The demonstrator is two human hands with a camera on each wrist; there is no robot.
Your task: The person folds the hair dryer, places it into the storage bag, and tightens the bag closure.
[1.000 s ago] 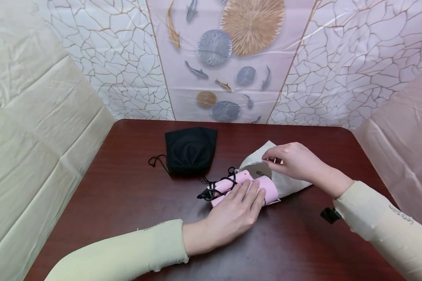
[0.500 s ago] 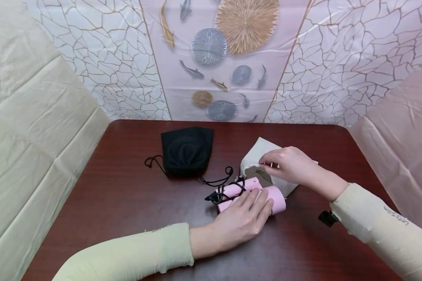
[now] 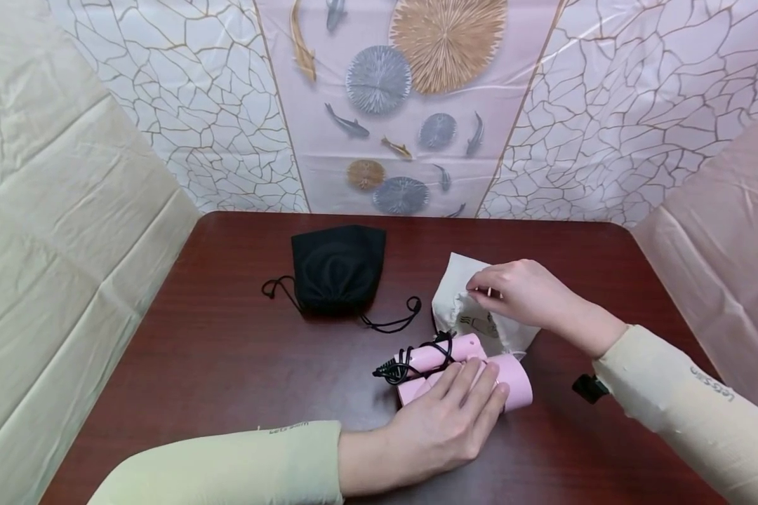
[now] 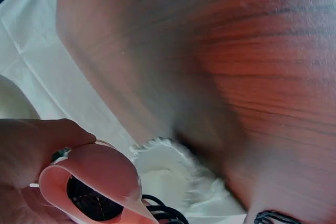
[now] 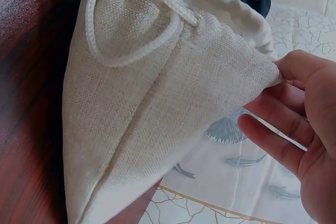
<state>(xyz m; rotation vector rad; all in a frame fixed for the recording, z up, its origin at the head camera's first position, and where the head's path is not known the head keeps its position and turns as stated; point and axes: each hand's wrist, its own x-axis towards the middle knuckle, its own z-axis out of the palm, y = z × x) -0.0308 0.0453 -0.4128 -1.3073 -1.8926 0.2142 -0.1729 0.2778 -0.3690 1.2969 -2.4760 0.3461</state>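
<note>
A pink folding hair dryer with its black cord wound about the folded handle is held in my left hand, fingers over its top. In the left wrist view the thumb lies along the barrel of the dryer, and its dark grille faces the camera. My right hand pinches the rim of a cream cloth drawstring bag between thumb and index finger. The right wrist view shows the bag raised by that corner, its white cord looped near the mouth. The dryer is outside the bag, just in front of its mouth.
A black drawstring pouch lies at the back left of the dark red-brown table, its cords spread to both sides. Patterned cloth hangs behind the table, and plain cloth sheets flank it.
My left hand has moved the hair dryer toward me and to the right, out of the bag. My right hand keeps its pinch on the bag's rim, and the bag's mouth now shows freely.
</note>
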